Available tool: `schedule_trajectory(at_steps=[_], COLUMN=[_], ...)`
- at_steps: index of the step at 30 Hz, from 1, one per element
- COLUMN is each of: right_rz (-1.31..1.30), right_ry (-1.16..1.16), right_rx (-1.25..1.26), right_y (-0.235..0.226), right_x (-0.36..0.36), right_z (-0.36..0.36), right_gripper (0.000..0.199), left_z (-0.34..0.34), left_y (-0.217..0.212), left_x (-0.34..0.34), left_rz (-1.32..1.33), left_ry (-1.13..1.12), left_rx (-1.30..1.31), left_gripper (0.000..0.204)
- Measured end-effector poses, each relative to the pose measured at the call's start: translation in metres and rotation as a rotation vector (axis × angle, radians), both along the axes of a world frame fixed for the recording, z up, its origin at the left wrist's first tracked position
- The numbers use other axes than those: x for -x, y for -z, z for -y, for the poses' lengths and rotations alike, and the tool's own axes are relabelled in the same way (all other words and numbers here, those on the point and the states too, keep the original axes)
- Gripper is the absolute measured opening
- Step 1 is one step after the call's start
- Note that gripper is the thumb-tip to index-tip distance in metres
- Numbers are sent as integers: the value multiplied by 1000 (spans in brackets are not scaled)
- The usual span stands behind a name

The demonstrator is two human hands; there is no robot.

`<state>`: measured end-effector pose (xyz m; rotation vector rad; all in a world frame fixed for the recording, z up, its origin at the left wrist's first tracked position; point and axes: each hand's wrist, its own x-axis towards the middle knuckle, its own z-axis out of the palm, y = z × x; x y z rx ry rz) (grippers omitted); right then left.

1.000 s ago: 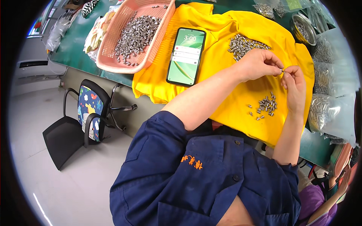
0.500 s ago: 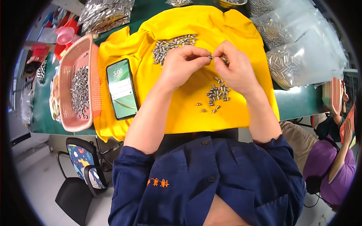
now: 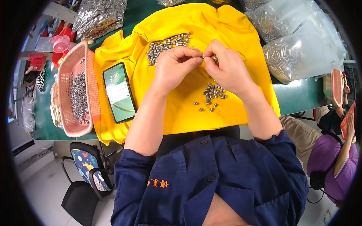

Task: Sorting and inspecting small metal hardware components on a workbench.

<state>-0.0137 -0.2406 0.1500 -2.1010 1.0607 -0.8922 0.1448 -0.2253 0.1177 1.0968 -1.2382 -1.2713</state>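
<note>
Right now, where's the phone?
In the head view, the phone lies screen-up on the left part of the yellow cloth, between the pink basket and the left forearm.

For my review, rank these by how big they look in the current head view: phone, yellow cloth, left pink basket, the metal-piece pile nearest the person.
Largest to smallest:
1. Yellow cloth
2. Left pink basket
3. Phone
4. Nearest metal-piece pile, counting its visible pieces together
</note>
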Motion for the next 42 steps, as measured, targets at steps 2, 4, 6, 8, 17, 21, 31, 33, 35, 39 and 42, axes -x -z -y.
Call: schedule_trajectory(at_steps=[2, 4, 6, 8, 17, 21, 31, 33, 35, 39, 42], right_rz=[18, 36, 69, 74, 81, 168, 101, 57, 27, -29, -31], right_ry=[-3, -6, -37, -25, 31, -38, -53, -35, -36, -40, -14], right_rx=[-41, -78, -90, -123, -147, -175, -134, -66, -70, -33, -75], right_y=[-1, -1, 1, -3, -12, -8, -6, -5, -7, -6, -6], right_x=[-1, 0, 1, 0, 7, 5, 5, 4, 3, 2, 1], right_z=[0, 1, 2, 1, 1, 1, 1, 0, -2, -3, -3], right_gripper=[7, 7, 8, 8, 7, 7, 7, 9, 9, 8, 8], left_z=[-1, -2, -2, -2, 1, -1, -2, -2, -2, -3, -4], left_y=[1, 1, -1, 1, 8, 3, 0, 0, 0, 0, -2], left_x=[0, 0, 0, -1, -14, -7, -4, -4, -4, -3, 0], left_rz=[-34, -68, -56, -99, -264, -346, -231, -200, -170, -81, -37], left_ry=[-8, -16, -3, 5, 22, 79, 88, 81, 73, 52, 29], left_rx=[-16, -30, -36, -48, -80, -117, -75, -59, -44, -25, -43], left_gripper=[12, 11, 11, 11, 13, 14, 13, 13, 12, 11, 10])
